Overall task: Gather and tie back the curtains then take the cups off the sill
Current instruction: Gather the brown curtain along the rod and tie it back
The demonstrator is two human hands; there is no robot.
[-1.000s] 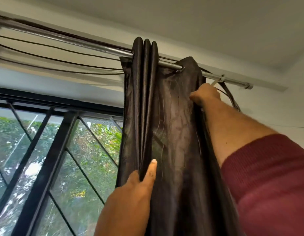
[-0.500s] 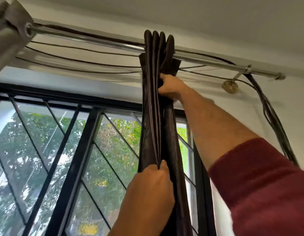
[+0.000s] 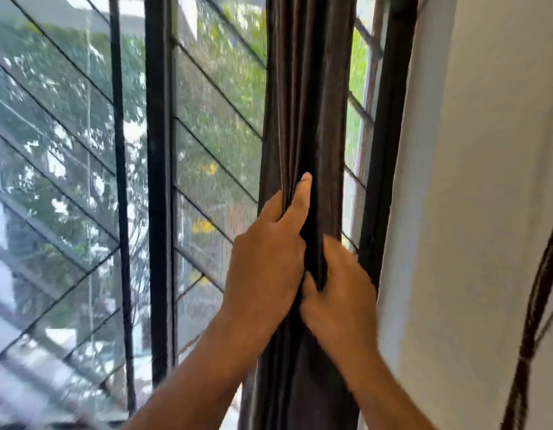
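A dark brown curtain (image 3: 309, 88) hangs bunched into a narrow column of folds in front of the window's right side. My left hand (image 3: 266, 262) grips the bundle from the left, with the thumb pointing up along a fold. My right hand (image 3: 340, 290) closes on the same bundle from the right, just below and touching the left one. Both hands hold the fabric at about mid height. No cups and no sill are in view.
A black window frame (image 3: 159, 181) with diagonal grille bars and mesh fills the left, with trees outside. A white wall (image 3: 473, 181) stands to the right of the curtain. Dark cables (image 3: 532, 321) hang down the wall at the far right.
My view has dropped from the rod to the middle of the curtain. My right hand came down from the top of the curtain and now grips the bundle beside my left hand.
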